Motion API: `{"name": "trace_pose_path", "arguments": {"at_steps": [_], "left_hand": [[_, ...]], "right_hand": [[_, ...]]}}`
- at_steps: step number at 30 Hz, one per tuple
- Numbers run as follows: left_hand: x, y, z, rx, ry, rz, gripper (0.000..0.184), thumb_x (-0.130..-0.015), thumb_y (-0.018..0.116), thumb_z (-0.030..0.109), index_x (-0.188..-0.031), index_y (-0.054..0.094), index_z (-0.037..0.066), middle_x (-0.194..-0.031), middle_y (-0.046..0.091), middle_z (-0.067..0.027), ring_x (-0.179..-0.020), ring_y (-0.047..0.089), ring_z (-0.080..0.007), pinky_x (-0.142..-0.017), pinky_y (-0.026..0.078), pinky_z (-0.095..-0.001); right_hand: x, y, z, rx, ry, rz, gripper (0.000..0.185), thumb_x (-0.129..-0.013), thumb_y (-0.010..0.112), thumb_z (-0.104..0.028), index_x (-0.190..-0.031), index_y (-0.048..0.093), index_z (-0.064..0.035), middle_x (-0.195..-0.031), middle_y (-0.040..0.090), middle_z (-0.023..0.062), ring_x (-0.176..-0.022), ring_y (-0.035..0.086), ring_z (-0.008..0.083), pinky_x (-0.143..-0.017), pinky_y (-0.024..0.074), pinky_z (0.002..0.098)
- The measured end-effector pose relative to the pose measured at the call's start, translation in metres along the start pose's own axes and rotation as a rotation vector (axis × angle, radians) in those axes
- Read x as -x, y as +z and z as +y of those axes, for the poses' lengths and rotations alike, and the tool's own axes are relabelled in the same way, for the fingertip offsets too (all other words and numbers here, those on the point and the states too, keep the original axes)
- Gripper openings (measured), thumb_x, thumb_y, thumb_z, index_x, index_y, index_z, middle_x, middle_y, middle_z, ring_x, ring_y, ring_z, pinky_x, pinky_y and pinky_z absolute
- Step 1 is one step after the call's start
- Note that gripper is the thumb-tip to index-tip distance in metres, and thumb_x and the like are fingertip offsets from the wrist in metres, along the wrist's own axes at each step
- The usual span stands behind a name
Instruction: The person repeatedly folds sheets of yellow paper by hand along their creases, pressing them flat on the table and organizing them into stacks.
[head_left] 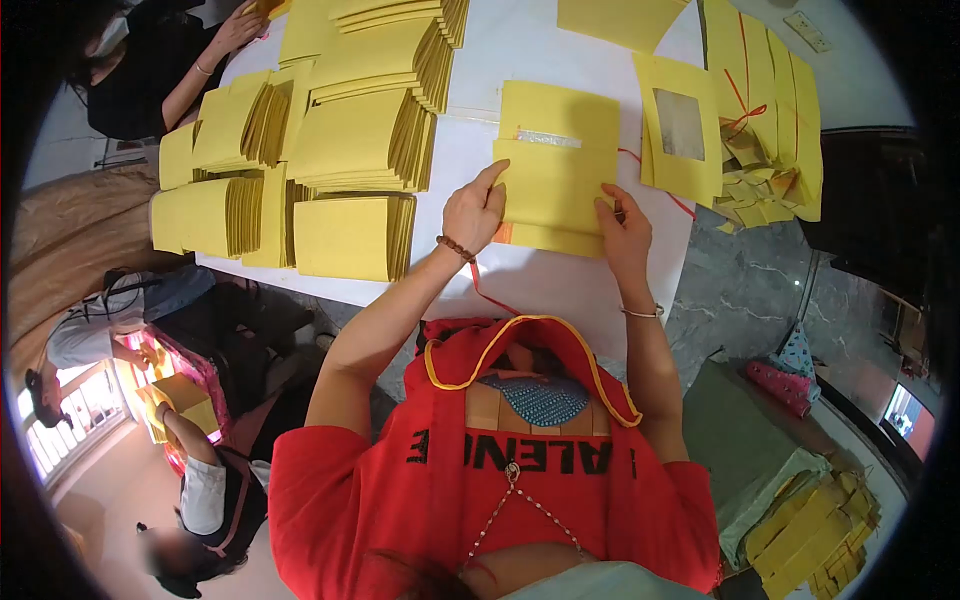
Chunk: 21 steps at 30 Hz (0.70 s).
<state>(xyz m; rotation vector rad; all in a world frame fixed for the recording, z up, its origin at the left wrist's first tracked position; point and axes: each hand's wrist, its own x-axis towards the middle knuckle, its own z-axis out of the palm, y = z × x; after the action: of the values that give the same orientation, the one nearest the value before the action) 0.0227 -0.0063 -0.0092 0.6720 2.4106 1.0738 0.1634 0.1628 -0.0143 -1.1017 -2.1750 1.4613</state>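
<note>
Yellow rectangular paper folder (560, 190) is lying over white flat table (475, 75) | left hand (474, 210) and right hand (626, 235) are holding its opposite side edges | probably weighing little, creasing easily, so edges are suiting best

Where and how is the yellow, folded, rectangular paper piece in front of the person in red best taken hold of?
Probably by the two side edges of the yellow folded paper piece, one grip coming from each side, where the left grip and right grip are placed. It is broad, thin and folded across, so pinching both edges should keep its layers aligned.
</note>
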Motion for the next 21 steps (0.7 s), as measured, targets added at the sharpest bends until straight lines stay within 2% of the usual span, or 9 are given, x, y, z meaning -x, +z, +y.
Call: {"name": "trace_pose_path", "arguments": {"at_steps": [5,7,13,16,18,19,21], "left_hand": [[0.0,-0.005,0.005,-0.091,0.069,0.001,0.034,-0.085,0.048,0.018,-0.118,0.054,0.009,-0.072,0.062,-0.0192,-0.065,0.059,-0.0355,-0.061,0.046,-0.0451],[0.0,-0.006,0.006,-0.128,0.082,-0.012,0.034,-0.085,0.047,0.018,-0.118,0.054,0.009,-0.073,0.062,-0.0193,-0.065,0.059,-0.0357,-0.061,0.046,-0.0452],[0.0,-0.002,0.002,-0.23,0.215,0.066,0.034,-0.086,0.048,0.018,-0.117,0.055,0.008,-0.066,0.059,-0.0179,-0.06,0.058,-0.0364,-0.059,0.046,-0.0453],[0.001,-0.009,0.01,-0.394,0.249,0.042,0.032,-0.084,0.051,0.017,-0.114,0.056,0.009,-0.071,0.06,-0.0138,-0.066,0.059,-0.0322,-0.063,0.045,-0.0443],[0.003,-0.017,0.021,-0.643,0.347,0.08,0.03,-0.081,0.054,0.017,-0.11,0.058,0.009,-0.088,0.061,-0.011,-0.084,0.057,-0.0282,-0.072,0.042,-0.0429],[0.002,-0.017,0.021,-0.643,0.344,0.082,0.03,-0.081,0.054,0.017,-0.11,0.058,0.009,-0.088,0.061,-0.011,-0.084,0.057,-0.0282,-0.072,0.042,-0.0429],[-0.008,-0.013,0.022,-0.623,0.622,0.224,0.035,-0.078,0.057,0.016,-0.113,0.057,0.01,-0.108,0.056,-0.0082,-0.105,0.049,-0.0262,-0.082,0.038,-0.0411]], "right_hand": [[-0.002,0.003,0.008,-0.04,-0.014,0.009,0.025,-0.083,0.061,-0.011,-0.107,0.062,-0.0035,-0.065,0.043,-0.0053,-0.06,0.037,0.0044,-0.053,0.0331,0.0198],[-0.004,0.003,0.01,-0.045,-0.056,0.024,0.025,-0.081,0.062,-0.013,-0.105,0.063,-0.0046,-0.06,0.049,0.0006,-0.054,0.043,0.0084,-0.051,0.0368,0.0247],[-0.004,0.005,0.008,-0.039,-0.048,0.038,0.025,-0.081,0.063,-0.013,-0.104,0.063,-0.0037,-0.06,0.049,0.0009,-0.054,0.043,0.0087,-0.051,0.0371,0.0243],[-0.006,0.004,0.009,-0.026,-0.075,0.026,0.025,-0.081,0.063,-0.013,-0.104,0.063,-0.0036,-0.06,0.049,0.0012,-0.054,0.044,0.0088,-0.051,0.0374,0.0247],[-0.007,0.003,0.01,-0.01,-0.078,0.02,0.026,-0.081,0.062,-0.014,-0.104,0.063,-0.0036,-0.059,0.049,0.0015,-0.054,0.044,0.0089,-0.051,0.0375,0.025],[-0.007,0.003,0.011,0.005,-0.076,0.013,0.026,-0.081,0.062,-0.014,-0.105,0.063,-0.0035,-0.059,0.049,0.0018,-0.054,0.044,0.009,-0.051,0.0376,0.0253],[-0.007,0.003,0.007,-0.003,-0.063,0.01,0.026,-0.081,0.062,-0.014,-0.105,0.063,-0.0038,-0.059,0.049,0.0021,-0.054,0.044,0.0091,-0.051,0.0377,0.0254]]}}
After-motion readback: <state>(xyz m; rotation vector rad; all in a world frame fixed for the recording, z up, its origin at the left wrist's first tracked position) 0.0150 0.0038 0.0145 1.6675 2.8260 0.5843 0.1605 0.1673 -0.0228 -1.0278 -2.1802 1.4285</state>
